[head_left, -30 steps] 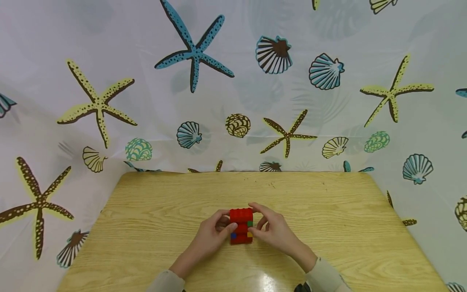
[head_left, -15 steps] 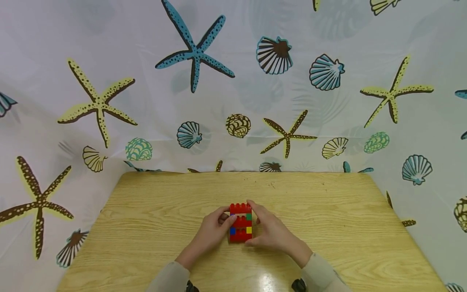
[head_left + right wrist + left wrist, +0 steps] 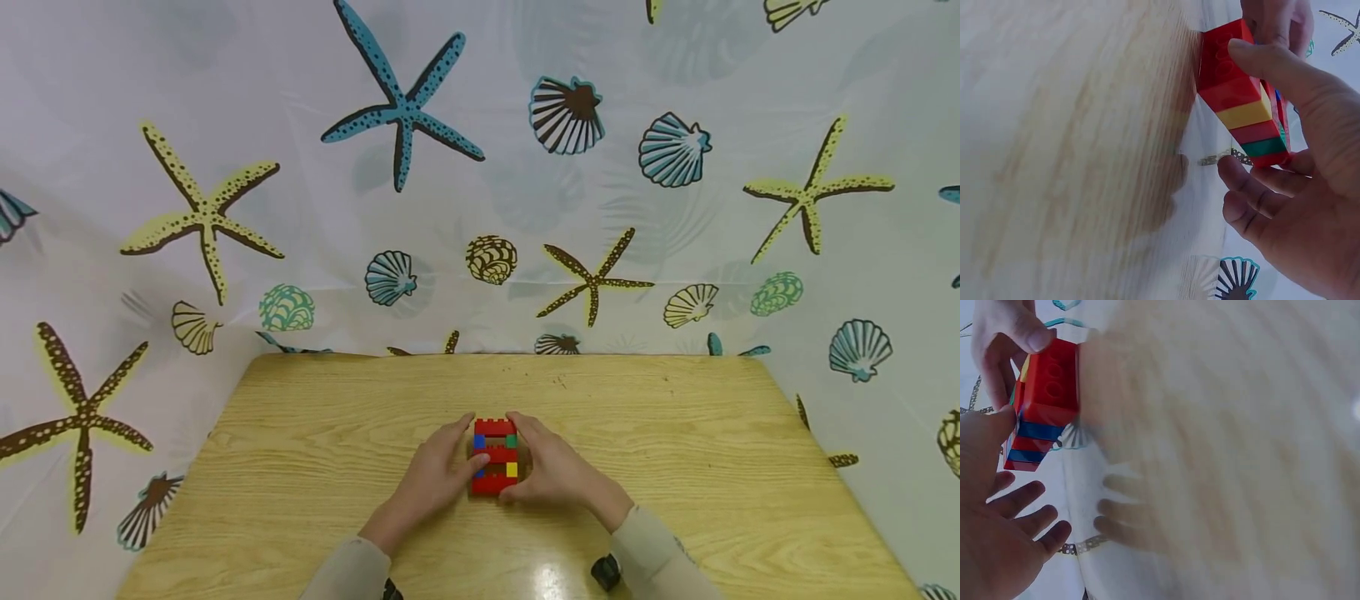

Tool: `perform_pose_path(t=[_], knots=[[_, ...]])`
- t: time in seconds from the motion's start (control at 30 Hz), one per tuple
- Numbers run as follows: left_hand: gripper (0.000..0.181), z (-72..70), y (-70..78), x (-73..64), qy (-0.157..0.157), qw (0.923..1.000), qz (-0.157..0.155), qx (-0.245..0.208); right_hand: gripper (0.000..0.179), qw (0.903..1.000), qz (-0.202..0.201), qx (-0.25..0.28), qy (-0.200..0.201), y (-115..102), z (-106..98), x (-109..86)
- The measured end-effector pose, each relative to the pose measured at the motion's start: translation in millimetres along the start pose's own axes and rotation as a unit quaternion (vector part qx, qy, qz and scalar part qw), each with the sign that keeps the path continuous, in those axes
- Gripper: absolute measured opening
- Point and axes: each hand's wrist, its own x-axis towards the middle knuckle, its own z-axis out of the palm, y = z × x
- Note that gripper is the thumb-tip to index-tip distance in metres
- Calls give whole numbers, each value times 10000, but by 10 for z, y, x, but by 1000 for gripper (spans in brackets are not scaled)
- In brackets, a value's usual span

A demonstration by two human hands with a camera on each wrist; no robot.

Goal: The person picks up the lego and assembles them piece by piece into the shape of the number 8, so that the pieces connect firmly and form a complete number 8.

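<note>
Both hands hold a small stack of toy building bricks (image 3: 497, 455) near the middle of the table. Three long red bricks are spaced by a green brick (image 3: 512, 441) and a yellow brick (image 3: 512, 470) on the right and blue bricks (image 3: 479, 441) on the left, with gaps between. My left hand (image 3: 431, 473) has its thumb across the front left side and its index finger at the top left corner; its other fingers spread loosely in the left wrist view. My right hand (image 3: 1329, 181) spans the right side, thumb on the bottom red brick, fingertips at the top end.
The wooden table (image 3: 337, 408) spreads around the hands. A white cloth (image 3: 450, 200) printed with starfish and shells stands behind it and along both sides. A small black device (image 3: 606, 572) sits by the right sleeve (image 3: 656, 550).
The stack has tilted so its gapped front faces the head camera. My right thumb has moved down to its bottom edge, and my left index finger has reached up to its top corner.
</note>
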Motion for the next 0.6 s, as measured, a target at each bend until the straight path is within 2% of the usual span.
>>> perform_pose_path(t=[0.17, 0.6], knots=[[76, -17, -54, -36, -312, 9978, 207, 548, 119, 9995, 121, 148, -263, 22, -25, 26], [83, -62, -19, -85, -782, 9912, 219, 1047, 117, 9973, 254, 306, -624, 60, -17, 94]])
